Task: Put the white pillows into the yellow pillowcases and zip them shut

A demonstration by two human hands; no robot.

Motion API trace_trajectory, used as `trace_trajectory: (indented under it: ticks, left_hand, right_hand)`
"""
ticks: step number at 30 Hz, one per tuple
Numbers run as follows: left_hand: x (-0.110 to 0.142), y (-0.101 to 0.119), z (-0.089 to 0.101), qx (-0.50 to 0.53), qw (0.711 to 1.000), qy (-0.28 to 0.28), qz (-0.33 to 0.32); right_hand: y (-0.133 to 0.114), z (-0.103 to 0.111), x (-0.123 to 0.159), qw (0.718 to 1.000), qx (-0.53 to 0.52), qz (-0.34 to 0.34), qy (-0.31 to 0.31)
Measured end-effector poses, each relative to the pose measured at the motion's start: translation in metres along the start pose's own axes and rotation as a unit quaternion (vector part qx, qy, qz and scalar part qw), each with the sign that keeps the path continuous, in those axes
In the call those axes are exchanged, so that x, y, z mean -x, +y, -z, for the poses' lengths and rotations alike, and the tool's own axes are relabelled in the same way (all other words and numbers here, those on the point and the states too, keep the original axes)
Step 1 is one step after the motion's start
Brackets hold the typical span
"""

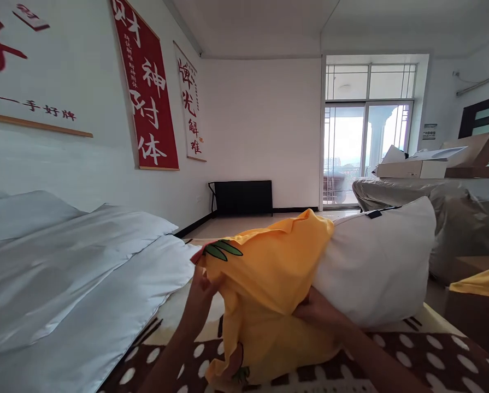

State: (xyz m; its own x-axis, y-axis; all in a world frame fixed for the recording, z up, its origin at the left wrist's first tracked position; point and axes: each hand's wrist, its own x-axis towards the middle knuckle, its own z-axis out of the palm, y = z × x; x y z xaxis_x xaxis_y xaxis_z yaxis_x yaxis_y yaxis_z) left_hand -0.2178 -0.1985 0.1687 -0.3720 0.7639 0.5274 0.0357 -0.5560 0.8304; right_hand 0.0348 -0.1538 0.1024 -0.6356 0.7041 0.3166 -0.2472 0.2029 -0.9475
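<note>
A yellow pillowcase point(269, 267) with printed green leaves covers the left end of a white pillow point(379, 267), whose right part is bare and bears a small black tag. At the case's left end, my left hand point(203, 292) is closed on the fabric near the corner with the leaves. My right hand point(318, 311) grips the case's edge where it meets the pillow, its fingertips partly hidden by the cloth. Beneath lies a brown and cream bedspread point(408, 357) with white dots.
White bedding point(84, 273) is heaped on the left. Another yellow cloth point(482, 281) lies on a box at the right edge. Behind it, cardboard boxes point(420, 168) rest on plastic-wrapped furniture point(445, 218). A black folded panel point(243, 197) leans by the far wall, near a glass sliding door point(367, 147).
</note>
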Motion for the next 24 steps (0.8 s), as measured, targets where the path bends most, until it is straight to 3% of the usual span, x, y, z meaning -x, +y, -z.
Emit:
trace_trajectory:
  ticks: [3, 6, 10, 12, 15, 18, 20, 24]
  left_hand:
    - [0.022, -0.031, 0.006, 0.024, 0.997, -0.029, 0.065]
    - [0.037, -0.050, 0.009, -0.036, 0.998, -0.016, 0.043]
    - [0.045, -0.053, 0.003, -0.183, 0.982, 0.017, -0.037]
    - [0.047, -0.053, 0.002, -0.213, 0.977, 0.007, -0.030]
    - [0.050, -0.058, 0.010, -0.166, 0.985, -0.032, 0.017]
    - [0.054, -0.070, 0.025, -0.136, 0.987, -0.046, 0.068]
    - [0.055, -0.078, 0.033, -0.128, 0.987, -0.045, 0.081]
    - [0.054, -0.084, 0.039, -0.121, 0.983, -0.080, 0.109]
  right_hand:
    - [-0.009, -0.004, 0.003, 0.996, -0.080, -0.014, -0.025]
    - [-0.008, -0.011, -0.001, 0.989, -0.147, 0.001, -0.014]
    - [0.003, -0.015, -0.004, 0.992, -0.126, -0.005, 0.014]
    - [0.004, -0.015, -0.001, 0.994, -0.105, -0.012, 0.021]
    - [-0.012, -0.007, 0.003, 0.994, -0.104, -0.022, 0.031]
    - [-0.044, 0.016, -0.001, 0.983, -0.139, 0.033, 0.116]
    - [-0.066, 0.036, -0.007, 0.959, -0.189, 0.077, 0.197]
    - [-0.089, 0.060, -0.008, 0.918, -0.270, 0.066, 0.285]
